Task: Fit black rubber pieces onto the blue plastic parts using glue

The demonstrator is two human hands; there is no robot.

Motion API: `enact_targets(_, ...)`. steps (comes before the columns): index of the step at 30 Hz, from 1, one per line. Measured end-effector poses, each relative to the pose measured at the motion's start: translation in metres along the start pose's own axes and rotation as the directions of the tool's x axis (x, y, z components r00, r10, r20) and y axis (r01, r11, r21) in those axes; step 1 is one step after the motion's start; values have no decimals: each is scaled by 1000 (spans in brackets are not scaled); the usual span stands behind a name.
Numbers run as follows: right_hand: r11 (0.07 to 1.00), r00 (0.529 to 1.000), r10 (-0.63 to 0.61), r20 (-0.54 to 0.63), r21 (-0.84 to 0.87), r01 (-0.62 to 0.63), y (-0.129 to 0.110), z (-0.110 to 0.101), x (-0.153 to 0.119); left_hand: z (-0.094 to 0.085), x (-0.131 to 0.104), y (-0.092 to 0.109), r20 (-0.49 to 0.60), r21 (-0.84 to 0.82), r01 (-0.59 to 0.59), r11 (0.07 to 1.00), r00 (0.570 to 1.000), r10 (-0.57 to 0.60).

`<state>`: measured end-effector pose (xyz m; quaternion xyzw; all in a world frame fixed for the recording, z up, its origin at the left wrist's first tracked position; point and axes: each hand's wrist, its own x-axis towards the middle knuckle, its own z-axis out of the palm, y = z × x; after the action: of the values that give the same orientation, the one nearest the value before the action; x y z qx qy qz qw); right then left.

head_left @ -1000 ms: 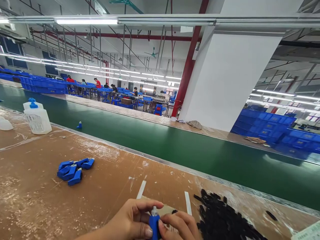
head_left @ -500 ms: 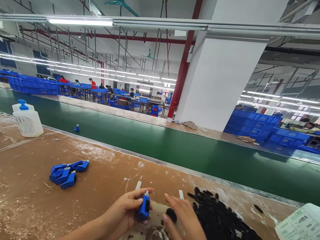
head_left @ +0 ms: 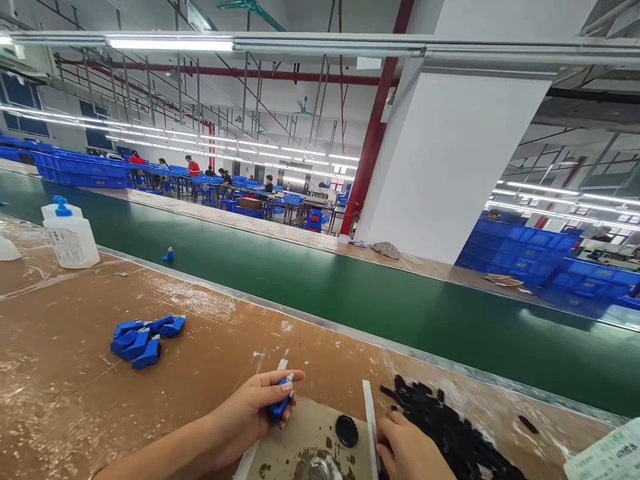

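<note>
Head view: the blue plastic piece (head_left: 280, 408) was in my left hand (head_left: 253, 407), pinched between thumb and fingers with its clear tip slanting up, above the left edge of a pale, stained board (head_left: 295, 430). My right hand (head_left: 415, 450) was bent down beside the board, its fingertips at the near-left side of the heap of black pieces (head_left: 450, 427); I could not tell whether they gripped anything. On the board, between my hands, lay a round black cap (head_left: 347, 431), with a round metal part (head_left: 319, 469) nearer me. A white strip (head_left: 370, 420) ran along the board's right edge. Farther left on the brown worktable (head_left: 215, 360) lay a cluster of blue pieces (head_left: 143, 341), and beyond it stood a labelled translucent bottle (head_left: 75, 240). One upright blue piece (head_left: 169, 254) was on the green conveyor belt (head_left: 300, 287). Across the belt, people worked among blue crates (head_left: 80, 170).
</note>
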<state>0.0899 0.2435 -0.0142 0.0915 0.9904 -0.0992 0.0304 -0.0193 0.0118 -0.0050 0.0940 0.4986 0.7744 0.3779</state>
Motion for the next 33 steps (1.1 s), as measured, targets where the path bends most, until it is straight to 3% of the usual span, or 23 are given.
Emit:
enact_targets(10, 998, 999, 33, 13, -47, -32, -8, -8, -2, -4, 1, -3, 42, 105, 15, 994, 999, -20)
enact_targets(13, 999, 1000, 30, 3, -24, -30, -7, -9, -3, -7, 2, -5, 37, 209, -5, 978, 999, -3)
enact_targets(15, 1000, 999, 23, -25, 16, -22, -4, -12, -4, -10, 3, -5, -7, 393, -63, 917, 997, 72)
enact_targets(17, 973, 998, -20, -60, 230, 33, -1, -16, -4, -14, 4, -1, -24, 695, -163, 701, 968, 249)
enact_targets(18, 905, 995, -58, -75, 417, 84, 0, -19, -4, -16, 4, 3, 14, 838, -196, 509, 941, 339)
enact_targets(19, 766, 991, -96, -94, 628, 134, -1, -21, -4, -19, 5, 6, 78, 936, -203, 286, 915, 397)
enact_targets(21, 325, 980, -145, -135, 929, 176, -4, -24, -5, -25, 7, 13, 175, 983, -138, -122, 899, 401)
enact_targets(23, -49, 976, -156, -151, 988, 145, -10, -24, -7, -32, 10, 18, 162, 928, -13, -373, 915, 370)
enact_targets(25, -251, 978, -164, -131, 964, 87, -17, -22, -8, -40, 13, 20, 119, 869, 95, -486, 913, 391)
enact_targets(27, -334, 981, -169, -98, 942, 36, -22, -19, -8, -47, 16, 22, 93, 830, 168, -532, 899, 428)
enact_targets(30, -334, 984, -162, -75, 942, 17, -26, -13, -7, -58, 18, 27, 31, 774, 290, -563, 871, 491)
enact_targets(33, -202, 981, -150, -126, 975, 95, -28, -8, -8, -72, 19, 38, -42, 701, 444, -558, 807, 590)
